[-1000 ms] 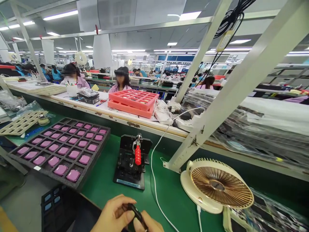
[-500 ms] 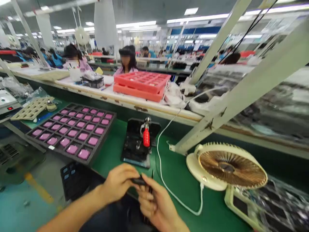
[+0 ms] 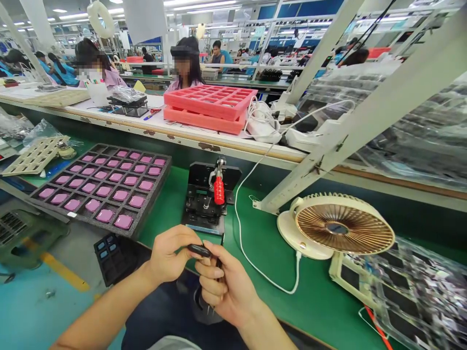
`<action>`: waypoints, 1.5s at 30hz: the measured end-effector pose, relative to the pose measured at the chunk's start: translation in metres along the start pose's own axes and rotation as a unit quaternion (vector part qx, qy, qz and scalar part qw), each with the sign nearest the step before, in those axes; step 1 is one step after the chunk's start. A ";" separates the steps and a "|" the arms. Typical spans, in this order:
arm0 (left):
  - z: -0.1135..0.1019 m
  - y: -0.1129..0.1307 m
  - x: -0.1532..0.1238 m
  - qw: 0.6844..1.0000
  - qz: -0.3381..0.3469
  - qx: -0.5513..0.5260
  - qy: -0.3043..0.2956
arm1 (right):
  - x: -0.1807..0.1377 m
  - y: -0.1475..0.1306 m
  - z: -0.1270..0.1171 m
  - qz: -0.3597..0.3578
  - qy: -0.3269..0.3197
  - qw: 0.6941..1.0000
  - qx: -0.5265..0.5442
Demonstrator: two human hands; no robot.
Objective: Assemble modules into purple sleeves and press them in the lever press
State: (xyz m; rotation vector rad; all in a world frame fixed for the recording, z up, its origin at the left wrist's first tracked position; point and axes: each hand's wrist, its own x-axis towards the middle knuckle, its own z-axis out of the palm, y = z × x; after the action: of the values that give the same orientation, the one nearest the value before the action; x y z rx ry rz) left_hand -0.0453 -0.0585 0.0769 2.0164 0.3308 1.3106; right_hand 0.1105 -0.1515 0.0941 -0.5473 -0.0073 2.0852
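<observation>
Above the bench's near edge, my left hand (image 3: pixel 170 255) pinches one end of a small, glossy black oval part (image 3: pixel 199 250). My right hand (image 3: pixel 224 284) grips the other end between thumb and forefinger. Its remaining fingers curl round a slim dark tool that looks like tweezers (image 3: pixel 210 308), two thin tips pointing down. Just beyond both hands stands a black clamping fixture (image 3: pixel 197 206) with a red-handled toggle clamp (image 3: pixel 218 189). To the left lies a dark foam tray (image 3: pixel 146 214) holding several pink-purple pieces (image 3: pixel 123 221) in its cells.
On the right of the green bench (image 3: pixel 255 265) sits a cream fan (image 3: pixel 343 226), its white cable (image 3: pixel 239 228) looping across. Plastic-wrapped parts (image 3: pixel 412 291) lie beside it. A slanted metal post (image 3: pixel 310 180) rises behind. Red trays (image 3: pixel 209 104) occupy the raised shelf; people sit beyond.
The view has tilted down and sharpened, so the bench sits higher in the picture. Both hands keep hold of the black part, with little change in their grip.
</observation>
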 end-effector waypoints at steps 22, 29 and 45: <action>0.016 -0.059 -0.056 0.973 -0.177 0.091 -0.121 | -0.017 -0.054 -0.014 -0.591 0.234 0.400 -0.661; 0.048 -0.079 -0.040 0.973 -0.172 0.111 -0.110 | 0.011 -0.110 0.026 -0.612 0.083 0.111 -0.779; 0.026 -0.081 -0.048 0.980 -0.169 0.081 -0.070 | 0.004 -0.106 0.062 -0.710 0.222 0.157 -0.649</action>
State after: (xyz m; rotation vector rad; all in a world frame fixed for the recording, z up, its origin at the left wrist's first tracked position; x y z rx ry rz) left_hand -0.0319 -0.0375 -0.0171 2.0609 0.6982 0.9519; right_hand 0.1707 -0.0772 0.1716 -1.2617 -1.4468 -0.6055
